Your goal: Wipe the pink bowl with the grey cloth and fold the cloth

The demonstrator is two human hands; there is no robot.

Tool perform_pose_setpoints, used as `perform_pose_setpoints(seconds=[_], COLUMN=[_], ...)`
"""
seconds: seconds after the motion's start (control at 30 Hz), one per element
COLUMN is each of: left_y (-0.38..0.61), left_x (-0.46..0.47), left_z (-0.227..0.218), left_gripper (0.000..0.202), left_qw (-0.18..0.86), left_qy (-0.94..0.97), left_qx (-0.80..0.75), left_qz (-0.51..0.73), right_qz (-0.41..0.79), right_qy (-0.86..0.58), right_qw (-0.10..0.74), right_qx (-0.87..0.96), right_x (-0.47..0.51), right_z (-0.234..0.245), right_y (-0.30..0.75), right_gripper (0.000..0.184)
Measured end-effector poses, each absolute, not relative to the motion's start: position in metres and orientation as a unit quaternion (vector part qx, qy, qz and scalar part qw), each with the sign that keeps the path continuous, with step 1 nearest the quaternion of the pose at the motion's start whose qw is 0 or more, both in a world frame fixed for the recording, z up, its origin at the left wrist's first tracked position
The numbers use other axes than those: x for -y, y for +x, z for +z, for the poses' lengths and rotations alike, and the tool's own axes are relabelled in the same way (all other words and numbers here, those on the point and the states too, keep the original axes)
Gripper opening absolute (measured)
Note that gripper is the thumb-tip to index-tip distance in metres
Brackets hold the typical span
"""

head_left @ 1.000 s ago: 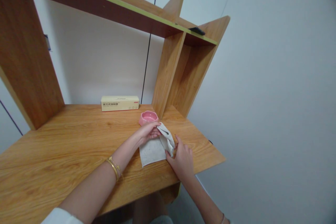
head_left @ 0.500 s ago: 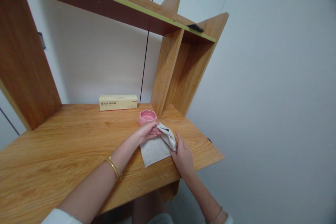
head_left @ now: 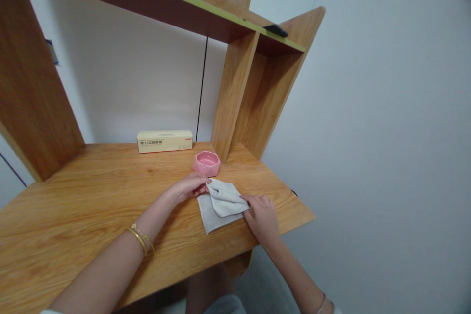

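A pale grey cloth [head_left: 219, 204] lies on the wooden desk [head_left: 91, 206], one side folded over onto itself. My left hand [head_left: 190, 187] pinches the cloth's far left corner, with a gold bracelet on its wrist. My right hand [head_left: 262, 215] grips the cloth's right edge close to the desk's right end. A pink bowl [head_left: 206, 163] stands just behind the cloth, a little beyond my left hand.
A long cream box [head_left: 165, 141] lies against the back wall. A wooden upright [head_left: 235, 93] and a shelf [head_left: 154, 0] rise over the desk. A small black thing [head_left: 275, 30] rests on the shelf's right end. The desk ends just right of my right hand.
The lifted fold of cloth has been drawn left and laid lower over the rest. My left hand moved left and toward me. The pink bowl now shows whole.
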State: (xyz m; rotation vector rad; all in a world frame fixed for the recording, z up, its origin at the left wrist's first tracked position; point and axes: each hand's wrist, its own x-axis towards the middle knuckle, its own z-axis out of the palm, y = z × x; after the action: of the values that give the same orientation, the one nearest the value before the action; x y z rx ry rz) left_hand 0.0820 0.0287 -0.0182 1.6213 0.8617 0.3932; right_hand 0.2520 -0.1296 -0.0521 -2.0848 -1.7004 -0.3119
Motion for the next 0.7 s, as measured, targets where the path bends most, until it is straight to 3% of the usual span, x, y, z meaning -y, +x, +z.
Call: perform_pose_setpoints(seconds=[0.3,0.4,0.57,0.7], left_y=[0.069,0.065,0.061,0.056], left_x=[-0.035,-0.034,-0.022,-0.019], left_z=[-0.034,-0.033,-0.031,-0.034], left_gripper=[0.012,0.021,0.034,0.035], left_qw=[0.481,0.447,0.395,0.383], left_qy=[0.762,0.779,0.837,0.853], left_qx=[-0.409,-0.410,-0.354,-0.334], left_qz=[0.144,0.162,0.137,0.115], right_qz=[-0.055,-0.029,-0.018,0.032], right_qy=[-0.730,-0.716,-0.679,-0.628], right_qw=[0.103,0.107,0.142,0.080], right_qx=[0.674,0.690,0.720,0.773], right_x=[0.138,0.138,0.124,0.118], right_z=[-0.038,-0.025,-0.003,-0.006], right_y=[0.250,0.253,0.233,0.201], right_gripper=[0.047,0.050,0.037,0.022])
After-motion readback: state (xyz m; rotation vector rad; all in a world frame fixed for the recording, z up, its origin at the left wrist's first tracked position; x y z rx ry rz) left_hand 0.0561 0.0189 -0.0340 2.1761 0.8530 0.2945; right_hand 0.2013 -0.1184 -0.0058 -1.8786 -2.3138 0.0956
